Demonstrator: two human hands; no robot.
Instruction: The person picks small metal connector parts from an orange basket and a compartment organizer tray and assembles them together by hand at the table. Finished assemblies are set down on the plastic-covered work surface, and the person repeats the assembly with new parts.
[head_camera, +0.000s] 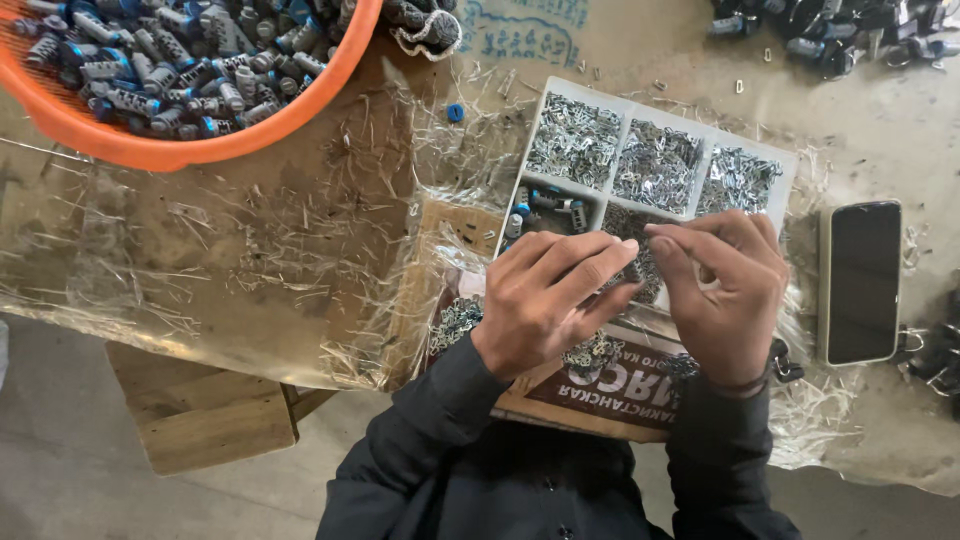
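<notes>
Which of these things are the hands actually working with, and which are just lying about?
In use: left hand, right hand, white compartment tray of small metal clips.

Lying about: orange basin of blue-grey parts, phone, loose blue cap, wooden block.

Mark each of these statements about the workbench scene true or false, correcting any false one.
1. The round orange plastic basin of small grey-and-blue parts sits at the top left. True.
2. The white compartmented plastic tray holds wooden pegs. False: it holds small shiny metal pieces.
3. The left hand and right hand meet fingertip to fingertip over the tray. True.
4. The dark-screened phone lies left of the tray. False: it lies to the right.
5. The phone screen is lit. False: it is dark.
</notes>
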